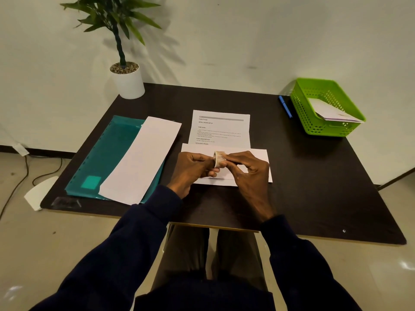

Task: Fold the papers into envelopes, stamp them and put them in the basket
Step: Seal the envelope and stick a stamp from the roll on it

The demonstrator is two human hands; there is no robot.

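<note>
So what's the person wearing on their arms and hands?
Long dark navy sleeves cover both arms, the left sleeve and right sleeve ending at the wrists. The left hand and right hand are bare: no gloves, rings or watch visible.

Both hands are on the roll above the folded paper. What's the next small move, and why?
Probably peel the free end off the roll with the right hand while the left hand steadies it. Both hands pinch the roll above the folded paper, and no stamp shows on the paper's visible part, so a piece seems needed before anything is stuck down.
</note>
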